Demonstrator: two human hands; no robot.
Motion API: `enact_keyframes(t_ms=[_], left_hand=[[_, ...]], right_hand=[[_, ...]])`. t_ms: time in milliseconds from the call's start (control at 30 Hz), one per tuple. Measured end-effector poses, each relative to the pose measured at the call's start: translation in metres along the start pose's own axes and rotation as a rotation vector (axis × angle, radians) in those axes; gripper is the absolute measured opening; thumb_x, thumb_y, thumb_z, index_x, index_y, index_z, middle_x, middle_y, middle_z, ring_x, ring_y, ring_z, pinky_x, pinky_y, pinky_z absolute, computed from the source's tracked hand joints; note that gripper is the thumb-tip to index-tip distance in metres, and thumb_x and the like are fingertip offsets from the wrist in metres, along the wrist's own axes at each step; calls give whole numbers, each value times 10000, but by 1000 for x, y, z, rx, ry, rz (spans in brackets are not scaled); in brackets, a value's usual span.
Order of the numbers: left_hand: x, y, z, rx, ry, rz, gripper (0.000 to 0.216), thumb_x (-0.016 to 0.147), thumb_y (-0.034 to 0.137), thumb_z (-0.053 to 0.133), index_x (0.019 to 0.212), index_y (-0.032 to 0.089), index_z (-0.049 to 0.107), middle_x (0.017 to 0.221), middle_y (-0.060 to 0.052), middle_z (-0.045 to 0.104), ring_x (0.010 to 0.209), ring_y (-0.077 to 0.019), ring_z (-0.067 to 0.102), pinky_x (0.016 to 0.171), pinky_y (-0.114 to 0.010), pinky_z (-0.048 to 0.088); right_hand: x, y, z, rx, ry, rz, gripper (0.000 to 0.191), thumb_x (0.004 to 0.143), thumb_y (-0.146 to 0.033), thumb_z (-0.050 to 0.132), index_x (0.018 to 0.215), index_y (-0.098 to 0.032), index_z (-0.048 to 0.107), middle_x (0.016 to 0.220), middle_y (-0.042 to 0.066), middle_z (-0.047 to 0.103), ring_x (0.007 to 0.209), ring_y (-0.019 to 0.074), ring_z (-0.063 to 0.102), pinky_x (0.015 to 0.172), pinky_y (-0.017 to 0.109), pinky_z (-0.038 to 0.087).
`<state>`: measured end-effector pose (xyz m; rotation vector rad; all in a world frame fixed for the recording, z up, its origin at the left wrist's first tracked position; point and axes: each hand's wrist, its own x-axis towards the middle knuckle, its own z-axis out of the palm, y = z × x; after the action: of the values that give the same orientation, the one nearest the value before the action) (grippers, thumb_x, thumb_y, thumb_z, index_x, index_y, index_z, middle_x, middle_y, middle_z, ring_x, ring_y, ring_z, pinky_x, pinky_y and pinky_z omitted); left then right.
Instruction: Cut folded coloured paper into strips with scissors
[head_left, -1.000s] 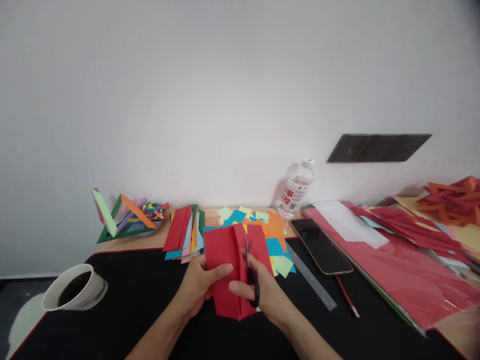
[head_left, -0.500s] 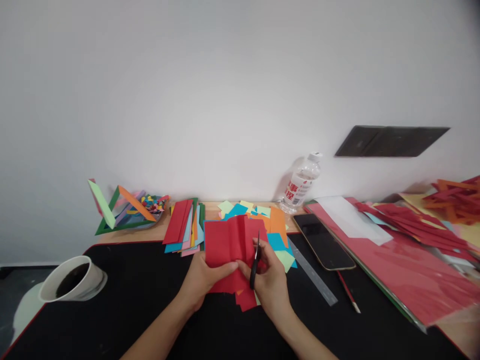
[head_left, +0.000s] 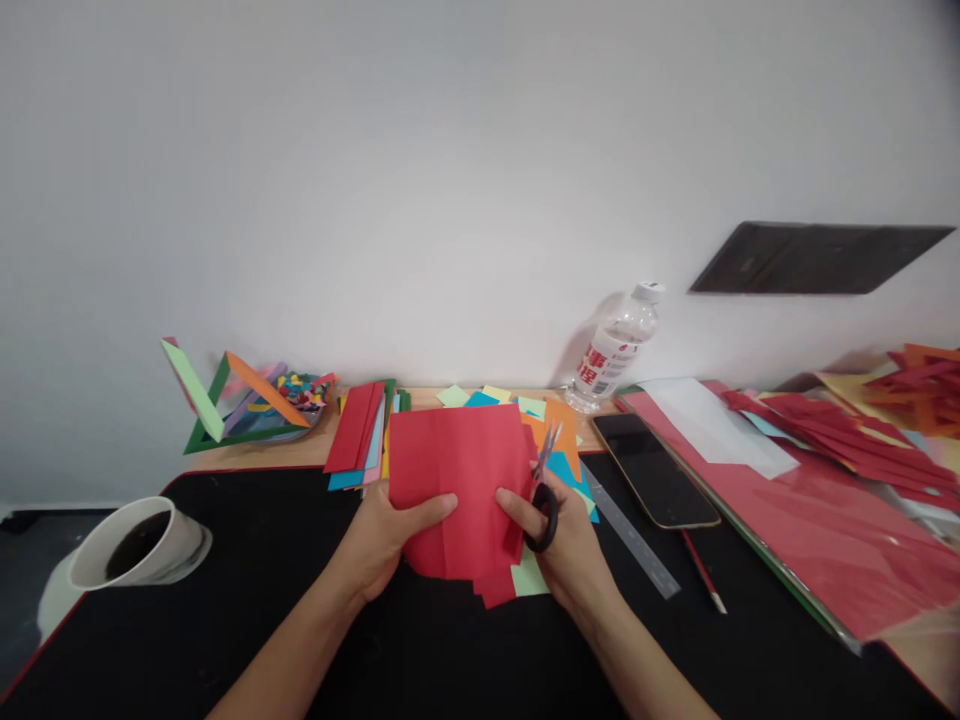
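Observation:
A creased sheet of red paper (head_left: 480,450) is held up between both hands above the black mat. My left hand (head_left: 390,530) grips its left side, thumb flat on the front and fingers hidden behind. My right hand (head_left: 559,530) pinches the right edge with the thumb and also carries black-handled scissors (head_left: 546,500), their blades pointing up and slightly parted. Behind and below the sheet lie paper pieces, among them a light green one (head_left: 531,575) and an orange one (head_left: 561,420).
A paper cup of dark liquid (head_left: 139,545) stands at the left. On the right are a ruler (head_left: 630,535), phone (head_left: 652,470), red pencil-like stick (head_left: 703,572) and red paper pack (head_left: 817,540). A water bottle (head_left: 611,350) stands by the wall; paper strips (head_left: 356,428) lie behind my left hand.
The red paper has been spread wider and flatter, and its middle fold has opened out. My right hand has moved right, the scissors turning with it. The view has shifted slightly.

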<state>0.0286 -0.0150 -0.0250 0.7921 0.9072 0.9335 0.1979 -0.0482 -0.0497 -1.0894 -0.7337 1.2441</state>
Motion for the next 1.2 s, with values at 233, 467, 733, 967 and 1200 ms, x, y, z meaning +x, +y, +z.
enact_keyframes(t_ms=[233, 467, 733, 967, 1200], left_hand=[[12, 14, -10, -91, 410, 127, 419, 609, 192, 828, 1000, 136, 690, 1044, -114, 733, 903, -254, 702, 839, -368, 567], [11, 33, -18, -147, 436, 177, 290, 721, 223, 742, 995, 147, 685, 937, -85, 749, 805, -235, 716, 754, -339, 595], [2, 23, -6, -98, 366, 82, 340, 648, 263, 801, 940, 118, 704, 835, -92, 756, 769, -267, 718, 694, -348, 597], [0, 16, -4, -15, 392, 101, 314, 597, 288, 831, 826, 103, 723, 786, -85, 753, 691, -232, 706, 598, -287, 571], [2, 12, -1, 18, 463, 173, 305, 576, 316, 837, 785, 123, 729, 796, -68, 750, 652, -198, 688, 599, -284, 561]], right_hand=[[-10, -12, -9, -72, -49, -351, 435, 759, -520, 682, 1087, -246, 603, 833, 49, 672, 757, 227, 647, 745, 385, 510], [-30, -10, 11, -159, -748, 321, 343, 698, -421, 759, 936, -217, 618, 706, -13, 586, 624, 143, 550, 600, 271, 429], [-37, 3, 17, -184, -714, 338, 433, 650, -349, 822, 988, -216, 586, 800, -10, 577, 728, 148, 545, 686, 282, 422], [-39, 7, 18, -172, -657, 315, 429, 685, -342, 802, 1016, -213, 562, 818, -11, 548, 743, 139, 524, 697, 282, 418], [-37, 9, 19, -195, -656, 320, 407, 712, -388, 773, 996, -197, 554, 795, -13, 518, 709, 127, 485, 678, 288, 387]])
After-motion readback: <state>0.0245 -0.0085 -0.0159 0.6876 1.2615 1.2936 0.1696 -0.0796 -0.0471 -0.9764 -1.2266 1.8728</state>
